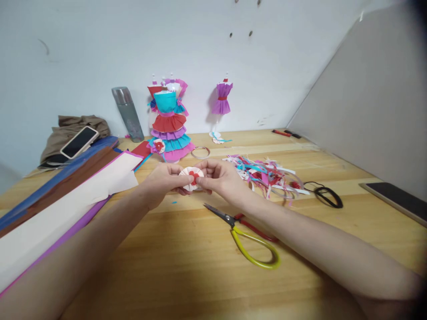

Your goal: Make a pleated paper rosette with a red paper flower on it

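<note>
A round, pleated white paper rosette [187,183] with a red flower-like centre [194,177] is held above the table between both hands. My left hand [169,178] grips its left side, the thumb lying on the red centre. From the other side my right hand [218,177] pinches it, with its thumb also at the red piece. The fingers behind the rosette are partly hidden. Just below my right hand lie scissors [230,220] with one yellow and one red handle, the red one partly covered by my right forearm.
Behind my hands stand small mannequins in crepe-paper dresses [168,122], with a purple-dressed one [223,98] apart. Paper scraps [263,171] lie right of my hands, paper sheets [66,218] at left. A bottle [128,115] leans on the wall; a phone [400,200] lies far right.
</note>
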Available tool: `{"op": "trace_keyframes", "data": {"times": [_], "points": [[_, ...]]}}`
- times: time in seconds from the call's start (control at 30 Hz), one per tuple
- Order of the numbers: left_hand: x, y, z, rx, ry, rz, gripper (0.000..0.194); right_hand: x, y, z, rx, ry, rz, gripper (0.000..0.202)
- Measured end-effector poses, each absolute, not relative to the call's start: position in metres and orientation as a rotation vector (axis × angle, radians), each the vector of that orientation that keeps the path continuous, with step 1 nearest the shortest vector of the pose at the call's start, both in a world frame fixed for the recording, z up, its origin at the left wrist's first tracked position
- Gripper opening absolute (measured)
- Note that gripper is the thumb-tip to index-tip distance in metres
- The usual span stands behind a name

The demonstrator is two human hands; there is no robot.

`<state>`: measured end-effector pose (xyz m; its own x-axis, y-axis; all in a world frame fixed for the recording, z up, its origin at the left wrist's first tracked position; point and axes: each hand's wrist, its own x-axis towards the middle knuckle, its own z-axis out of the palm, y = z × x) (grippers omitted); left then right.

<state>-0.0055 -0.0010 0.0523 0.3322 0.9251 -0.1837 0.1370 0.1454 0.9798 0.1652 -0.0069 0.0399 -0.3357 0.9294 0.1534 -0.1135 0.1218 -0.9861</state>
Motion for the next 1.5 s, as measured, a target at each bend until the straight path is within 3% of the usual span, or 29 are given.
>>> {"op": "trace_keyframes", "data": {"times": [0.23, 0.47, 0.8, 1.13, 1.5], "points": [[-0.002, -0.003, 0.051, 1.343, 1.083, 0.832, 0.028, 0.165, -0.011, 0.043, -0.847, -1.418, 1.394, 0.023], [-0.008, 0.001, 0.05, 1.272, 0.947, 0.775, 0.048, 0.168, -0.007, 0.042, -0.825, -1.367, 1.456, 0.021], [-0.017, 0.007, 0.051, 1.275, 0.944, 0.709, 0.054, 0.169, -0.003, 0.036, -0.856, -1.362, 1.47, 0.021], [-0.012, 0.003, 0.051, 1.351, 1.085, 0.758, 0.044, 0.167, -0.003, 0.034, -0.837, -1.378, 1.443, 0.022], [-0.015, 0.002, 0.059, 1.347, 1.035, 0.712, 0.046, 0.168, -0.003, 0.031, -0.823, -1.274, 1.506, 0.024]]}}
